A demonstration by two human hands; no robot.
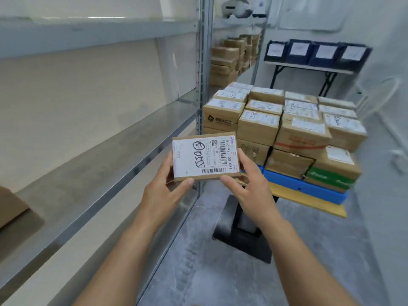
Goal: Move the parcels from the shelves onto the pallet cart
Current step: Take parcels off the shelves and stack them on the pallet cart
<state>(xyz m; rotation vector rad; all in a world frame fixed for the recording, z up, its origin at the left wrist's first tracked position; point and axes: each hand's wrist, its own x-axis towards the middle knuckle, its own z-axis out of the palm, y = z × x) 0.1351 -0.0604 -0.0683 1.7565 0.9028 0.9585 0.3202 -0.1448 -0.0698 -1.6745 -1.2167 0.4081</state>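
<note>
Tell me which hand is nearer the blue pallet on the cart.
Right. The right hand grips the held parcel on the side facing the blue pallet; the left hand grips its far side.

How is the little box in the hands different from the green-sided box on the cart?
The held parcel is in the air, gripped by the left hand and right hand; the green-sided box sits low on the pallet cart. The held parcel looks thin and plain brown; the green-sided box looks thicker, with green print. Both are cardboard with white labels.
</note>
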